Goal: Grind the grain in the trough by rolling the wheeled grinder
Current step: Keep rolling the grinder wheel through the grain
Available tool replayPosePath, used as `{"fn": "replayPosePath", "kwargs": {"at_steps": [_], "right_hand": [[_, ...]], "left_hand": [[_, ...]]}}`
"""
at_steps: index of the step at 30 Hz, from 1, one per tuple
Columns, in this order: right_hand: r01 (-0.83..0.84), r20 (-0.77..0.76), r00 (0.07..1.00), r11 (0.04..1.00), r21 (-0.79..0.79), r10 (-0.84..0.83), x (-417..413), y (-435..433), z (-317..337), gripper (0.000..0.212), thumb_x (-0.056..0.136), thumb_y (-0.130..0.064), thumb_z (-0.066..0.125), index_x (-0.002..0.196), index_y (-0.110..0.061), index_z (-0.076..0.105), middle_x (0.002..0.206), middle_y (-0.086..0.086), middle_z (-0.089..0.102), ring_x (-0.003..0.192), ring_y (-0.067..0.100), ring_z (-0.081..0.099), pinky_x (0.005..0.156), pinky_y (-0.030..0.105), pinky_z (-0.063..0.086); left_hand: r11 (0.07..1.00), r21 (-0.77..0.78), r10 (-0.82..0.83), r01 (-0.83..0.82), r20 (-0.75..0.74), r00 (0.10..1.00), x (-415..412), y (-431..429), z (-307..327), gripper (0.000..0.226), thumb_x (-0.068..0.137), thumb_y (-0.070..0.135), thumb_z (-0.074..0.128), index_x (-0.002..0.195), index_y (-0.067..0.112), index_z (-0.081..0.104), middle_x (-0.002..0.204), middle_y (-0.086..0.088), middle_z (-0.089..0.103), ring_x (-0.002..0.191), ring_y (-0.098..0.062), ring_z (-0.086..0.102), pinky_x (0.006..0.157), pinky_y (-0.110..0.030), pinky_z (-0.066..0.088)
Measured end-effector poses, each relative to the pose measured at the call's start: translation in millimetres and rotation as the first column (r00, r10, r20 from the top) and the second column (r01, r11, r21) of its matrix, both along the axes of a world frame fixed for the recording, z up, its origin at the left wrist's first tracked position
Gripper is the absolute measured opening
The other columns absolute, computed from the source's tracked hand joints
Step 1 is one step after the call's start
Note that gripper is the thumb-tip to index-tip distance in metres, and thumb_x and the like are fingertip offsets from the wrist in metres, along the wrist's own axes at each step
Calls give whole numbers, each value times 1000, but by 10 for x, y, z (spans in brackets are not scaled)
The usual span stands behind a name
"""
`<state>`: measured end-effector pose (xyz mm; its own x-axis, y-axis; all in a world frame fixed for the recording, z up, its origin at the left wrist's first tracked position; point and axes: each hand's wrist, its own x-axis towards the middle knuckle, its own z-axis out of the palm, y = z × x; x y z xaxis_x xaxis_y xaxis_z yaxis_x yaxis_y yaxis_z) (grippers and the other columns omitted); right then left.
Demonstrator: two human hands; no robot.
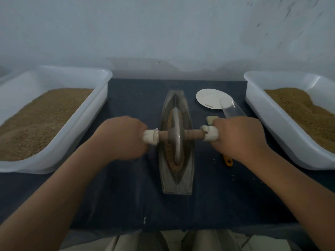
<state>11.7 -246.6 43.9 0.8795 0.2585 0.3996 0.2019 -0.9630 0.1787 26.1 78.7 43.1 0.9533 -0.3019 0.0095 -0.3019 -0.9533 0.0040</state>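
Grey metal formed the trough (177, 186), a long boat-shaped piece lying lengthwise away from the person in the middle of the dark blue surface (126, 196). Tan grain (170, 153) lay in a narrow band along its groove. The grinder (176, 136) stood upright in that groove, its wheel edge down in the grain about midway along the trough. Its wooden axle ran level and crosswise, with a white wrap at each end.

Both arms were bare and reached forward, nearly straight, closing in on the axle from either side. The left hand (121, 138) was clenched round the left wrap, back of the hand up and knuckles toward the wheel. Its fingers (138, 126) curled over the wrap and went out of sight beneath it. The right hand (239, 137) grasped the right wrap in the same way, its fingers mostly hidden under the hand. Each hand sat just beside the trough and did not touch it.

A white left tub (101, 109) holding more tan grain stood well to the left of the trough, and a matching right tub (253, 98) stood to the right. Beyond the right hand lay a white plate (208, 98), with a clear scoop (233, 110) resting partly over its near edge. A yellow handle (228, 162) showed on the surface just below the right wrist.
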Motion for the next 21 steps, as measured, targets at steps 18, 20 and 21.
{"fn": "replayPosePath", "kwargs": {"at_steps": [18,20,21], "right_hand": [[-5,-169,986,999,37,11,-157,-64,-21,30,86,-66,61,81,-36,62,61,-13,54,59,10,57,54,32,50],[53,-123,991,998,16,-51,10,25,-7,31,90,-63,61,83,-33,61,64,-11,54,61,15,57,55,30,48],[85,-97,992,996,16,-83,149,79,12,30,93,-59,60,83,-30,60,66,-9,54,63,19,59,56,31,47]], "left_hand": [[989,125,-93,75,148,985,97,-44,59,27,76,58,49,67,33,55,60,13,55,55,-5,51,49,-25,32],[991,125,-56,36,157,986,267,-117,74,29,80,57,51,69,31,56,65,11,56,60,-11,56,53,-27,38],[994,111,-16,-2,155,988,394,-167,87,27,81,55,53,70,30,57,68,11,58,64,-15,59,57,-29,42]]}}
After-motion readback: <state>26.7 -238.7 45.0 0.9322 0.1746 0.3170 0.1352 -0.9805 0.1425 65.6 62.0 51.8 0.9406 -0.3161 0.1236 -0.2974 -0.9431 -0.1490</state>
